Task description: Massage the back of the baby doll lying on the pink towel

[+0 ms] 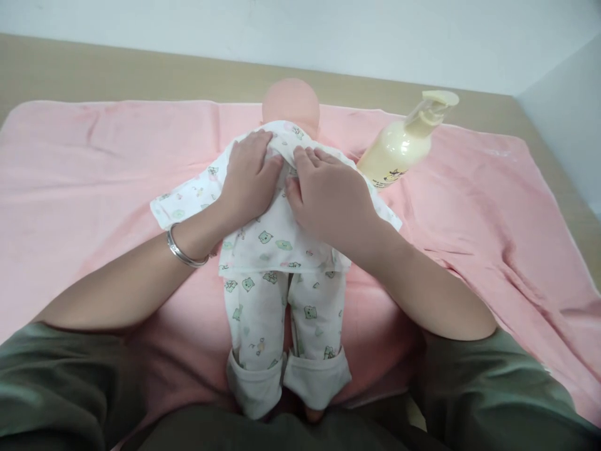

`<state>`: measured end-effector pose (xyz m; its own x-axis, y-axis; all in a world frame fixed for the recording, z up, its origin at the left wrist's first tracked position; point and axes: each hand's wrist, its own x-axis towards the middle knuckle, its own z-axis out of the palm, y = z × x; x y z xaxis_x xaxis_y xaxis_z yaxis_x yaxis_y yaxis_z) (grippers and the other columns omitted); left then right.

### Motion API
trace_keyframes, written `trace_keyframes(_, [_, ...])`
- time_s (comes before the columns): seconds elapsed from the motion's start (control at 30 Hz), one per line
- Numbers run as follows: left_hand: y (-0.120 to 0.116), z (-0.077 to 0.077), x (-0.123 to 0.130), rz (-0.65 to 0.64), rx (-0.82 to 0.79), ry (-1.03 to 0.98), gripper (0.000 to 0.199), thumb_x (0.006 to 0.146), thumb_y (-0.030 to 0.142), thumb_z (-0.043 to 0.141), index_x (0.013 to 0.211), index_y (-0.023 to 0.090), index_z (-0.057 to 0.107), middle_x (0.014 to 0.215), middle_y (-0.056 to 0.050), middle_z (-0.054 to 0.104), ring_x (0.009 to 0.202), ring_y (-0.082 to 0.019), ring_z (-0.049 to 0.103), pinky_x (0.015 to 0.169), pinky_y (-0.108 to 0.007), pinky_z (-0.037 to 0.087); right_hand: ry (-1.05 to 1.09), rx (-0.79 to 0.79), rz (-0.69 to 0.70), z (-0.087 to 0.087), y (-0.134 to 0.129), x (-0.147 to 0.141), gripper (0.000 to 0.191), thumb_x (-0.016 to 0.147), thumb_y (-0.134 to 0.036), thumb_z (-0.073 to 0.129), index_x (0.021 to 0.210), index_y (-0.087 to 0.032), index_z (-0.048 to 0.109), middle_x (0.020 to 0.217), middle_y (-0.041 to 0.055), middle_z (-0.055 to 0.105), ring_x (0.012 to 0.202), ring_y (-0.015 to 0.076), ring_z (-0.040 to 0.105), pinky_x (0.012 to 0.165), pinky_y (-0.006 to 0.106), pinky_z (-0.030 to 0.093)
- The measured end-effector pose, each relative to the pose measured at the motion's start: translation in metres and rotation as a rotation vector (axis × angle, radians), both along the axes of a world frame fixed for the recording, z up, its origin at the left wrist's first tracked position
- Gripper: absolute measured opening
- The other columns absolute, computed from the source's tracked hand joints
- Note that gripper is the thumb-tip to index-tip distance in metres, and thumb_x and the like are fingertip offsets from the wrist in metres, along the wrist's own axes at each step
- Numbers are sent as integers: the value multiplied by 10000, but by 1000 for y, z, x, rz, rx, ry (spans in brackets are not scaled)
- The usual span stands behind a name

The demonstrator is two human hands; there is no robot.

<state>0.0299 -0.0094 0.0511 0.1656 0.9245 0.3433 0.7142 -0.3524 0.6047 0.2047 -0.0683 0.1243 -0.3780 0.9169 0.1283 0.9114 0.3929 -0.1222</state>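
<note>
A baby doll [291, 103] lies on a pink cloth, its bald head away from me and its face not visible. It wears a white printed top [277, 244] and matching trousers [312, 313] with turned-up cuffs. My left hand [251, 178], with a silver bangle at the wrist, rests on the upper left of the top, fingers on the fabric near the neck. My right hand [328, 194] lies on the upper right of the top, fingers towards the middle. Both hands look spread flat, with folds of cloth between them.
A pale yellow pump bottle [397, 150] leans at the right of the doll, on the pink cloth [479, 207]. Under the cloth is a wooden table [141, 78], with a white wall [328, 31] behind it. One doll foot shows below the right cuff.
</note>
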Motion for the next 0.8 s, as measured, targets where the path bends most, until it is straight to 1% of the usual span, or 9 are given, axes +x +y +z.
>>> trace_keyframes(0.1, [-7,4,6,46,-2,-39,414,1067,499,408,1385,327,609,1516,-24,664,1495,-300,540,1305,-518,399,56,-13,-4,-3,6,-1,498,1109,-252,396,1517,-40,589,1567,189,633,1519,352,563,1276,504,496])
trace_keyframes(0.17, [-8,6,9,35,-12,-56,449,1047,536,399,1385,329,610,1508,5,669,1488,-297,529,1311,-545,381,105,-57,-43,-10,19,-1,548,1112,-268,386,1582,-23,524,1676,182,520,1618,335,439,1358,478,396])
trace_keyframes(0.23, [-8,8,11,32,-42,-48,468,1015,507,405,1377,294,614,1501,-21,666,1473,-313,531,1309,-576,372,130,-94,-83,-16,30,-1,633,1100,-284,398,1664,4,401,1772,179,362,1698,317,278,1423,463,262])
trace_keyframes(0.3, [-8,11,12,43,-65,-27,513,972,436,411,1396,223,606,1511,-96,651,1468,-334,535,1305,-584,372,140,-110,-98,-21,37,-1,682,1083,-291,399,1691,11,340,1798,179,297,1720,309,208,1442,477,187])
trace_keyframes(0.37, [-8,15,13,55,-79,-6,578,934,395,411,1433,156,578,1536,-156,625,1477,-343,532,1311,-578,364,149,-108,-92,-23,39,-1,690,1073,-294,383,1691,11,342,1799,183,292,1721,309,204,1441,495,179])
trace_keyframes(0.53, [-13,18,14,39,-90,51,608,979,461,367,1499,192,533,1604,-122,577,1560,-330,461,1364,-551,307,137,-97,-61,-24,38,1,702,1072,-314,368,1694,9,332,1802,190,283,1720,319,202,1437,504,179])
trace_keyframes(0.63, [-22,18,15,0,-73,75,622,1004,420,372,1554,154,491,1688,-140,503,1633,-334,377,1411,-566,218,124,-80,-18,-26,40,5,711,1071,-332,376,1693,11,328,1798,201,289,1716,332,214,1432,515,185])
trace_keyframes(0.73, [-30,18,16,-39,-23,67,584,1033,400,388,1569,196,495,1726,-116,467,1662,-321,340,1432,-557,164,100,-57,13,-25,42,8,703,1071,-331,364,1670,36,355,1784,219,312,1705,339,250,1424,502,215])
trace_keyframes(0.8, [-31,16,16,-63,-1,34,548,1049,421,403,1556,252,523,1719,-80,484,1665,-311,341,1432,-539,176,80,-38,25,-23,42,9,695,1072,-326,353,1658,48,370,1773,225,336,1695,341,278,1419,498,240])
